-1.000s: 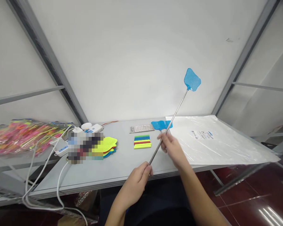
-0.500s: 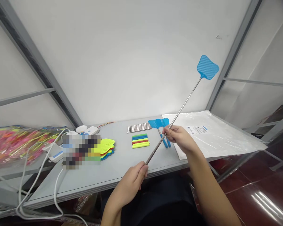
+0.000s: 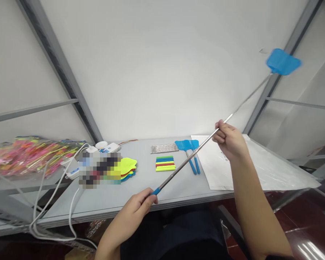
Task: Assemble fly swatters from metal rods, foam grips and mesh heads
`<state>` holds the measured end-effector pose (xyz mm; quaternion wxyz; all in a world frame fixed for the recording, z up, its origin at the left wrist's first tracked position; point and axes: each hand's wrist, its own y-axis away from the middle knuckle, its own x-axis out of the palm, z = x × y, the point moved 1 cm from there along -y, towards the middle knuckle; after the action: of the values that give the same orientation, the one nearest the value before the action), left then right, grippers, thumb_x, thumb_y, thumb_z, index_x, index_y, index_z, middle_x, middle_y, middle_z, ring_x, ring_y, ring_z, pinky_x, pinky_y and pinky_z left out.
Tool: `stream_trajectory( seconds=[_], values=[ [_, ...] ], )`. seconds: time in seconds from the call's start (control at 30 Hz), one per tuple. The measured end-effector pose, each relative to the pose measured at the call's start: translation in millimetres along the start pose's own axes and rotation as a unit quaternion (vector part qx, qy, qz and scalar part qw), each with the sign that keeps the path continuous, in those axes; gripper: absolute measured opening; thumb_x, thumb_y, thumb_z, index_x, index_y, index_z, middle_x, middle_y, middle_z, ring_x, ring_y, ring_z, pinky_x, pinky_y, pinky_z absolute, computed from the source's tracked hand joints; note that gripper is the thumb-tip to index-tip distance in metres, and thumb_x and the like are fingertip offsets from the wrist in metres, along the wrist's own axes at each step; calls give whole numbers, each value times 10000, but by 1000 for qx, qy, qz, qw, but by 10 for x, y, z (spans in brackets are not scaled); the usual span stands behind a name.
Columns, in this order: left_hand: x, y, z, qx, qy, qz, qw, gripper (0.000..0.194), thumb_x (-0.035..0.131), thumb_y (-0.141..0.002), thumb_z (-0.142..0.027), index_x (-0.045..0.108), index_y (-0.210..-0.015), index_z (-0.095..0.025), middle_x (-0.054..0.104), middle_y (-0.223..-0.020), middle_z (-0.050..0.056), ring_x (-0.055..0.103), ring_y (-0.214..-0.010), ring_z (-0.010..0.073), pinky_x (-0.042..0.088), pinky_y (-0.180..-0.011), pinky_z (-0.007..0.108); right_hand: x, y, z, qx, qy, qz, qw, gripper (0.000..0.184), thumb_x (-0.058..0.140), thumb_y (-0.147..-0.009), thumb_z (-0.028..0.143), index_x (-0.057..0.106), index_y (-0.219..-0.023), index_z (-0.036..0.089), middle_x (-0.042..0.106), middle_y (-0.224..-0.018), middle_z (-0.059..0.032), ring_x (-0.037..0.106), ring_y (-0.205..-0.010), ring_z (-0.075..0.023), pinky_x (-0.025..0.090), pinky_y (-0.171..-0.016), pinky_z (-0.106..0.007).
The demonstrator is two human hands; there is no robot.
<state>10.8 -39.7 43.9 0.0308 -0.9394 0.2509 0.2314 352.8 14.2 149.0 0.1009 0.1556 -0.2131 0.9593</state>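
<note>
one blue-headed swatter [image 3: 203, 143] slants up over the table [image 3: 141, 184]; the left hand [image 3: 137, 209] grips its blue handle [image 3: 156, 191], the right hand [image 3: 231, 141] pinches the rod [image 3: 176, 171]. i'd keep any pull straight along it, lest it bend.

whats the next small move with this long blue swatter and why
Probably push the rod inward with the right hand, toward the left hand. The left hand grips the blue handle; the rod looks thinner toward the blue head, suggesting it telescopes, and the two blue swatters lying on the table look much shorter.
</note>
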Motion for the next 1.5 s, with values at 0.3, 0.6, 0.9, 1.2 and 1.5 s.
stream_trajectory(
  seconds=[0.3, 0.6, 0.9, 1.2, 1.5],
  values=[
    [-242, -90, 217, 58, 252, -343, 903, 236, 664, -836, -398, 641, -954, -195, 583, -796, -9, 536, -593, 108, 468, -506, 212, 25, 273, -275, 41, -11, -48, 998, 245, 662, -862, 398, 648, -759, 176, 361, -521, 56, 294, -468, -64, 284, -456, -213],
    [-491, -136, 380, 99, 578, -558, 588, 115, 468, -848, -103, 501, -769, -179, 496, -693, -49, 527, -622, 66, 535, -809, 284, 141, 1162, -891, 156, -41, -83, 983, 246, 621, -892, 417, 683, -942, 184, 543, -685, 16, 317, -446, -41, 297, -461, -223],
    [0, -464, 458, 40, 603, -520, 604, 337, 328, -1026, -318, 619, -931, -176, 607, -886, 33, 584, -810, 138, 510, -845, 352, -42, 1124, -1340, 178, -32, -133, 975, 295, 739, -783, 445, 674, -861, 169, 513, -600, 42, 326, -427, -37, 279, -435, -212],
    [45, -507, 515, 57, 540, -499, 675, 143, 555, -944, -311, 664, -890, -237, 618, -911, -11, 567, -875, 131, 502, -859, 320, -47, 1119, -1335, 168, -24, -137, 976, 284, 729, -791, 447, 662, -877, 184, 499, -578, 50, 314, -426, -56, 268, -440, -236],
    [59, -491, 489, 90, 505, -499, 699, 143, 658, -891, -364, 655, -886, -221, 624, -882, -26, 562, -834, 114, 513, -817, 304, -68, 1109, -1296, 168, -45, -153, 973, 279, 746, -776, 446, 671, -820, 181, 441, -542, 60, 276, -437, -48, 292, -445, -225]
  ],
)
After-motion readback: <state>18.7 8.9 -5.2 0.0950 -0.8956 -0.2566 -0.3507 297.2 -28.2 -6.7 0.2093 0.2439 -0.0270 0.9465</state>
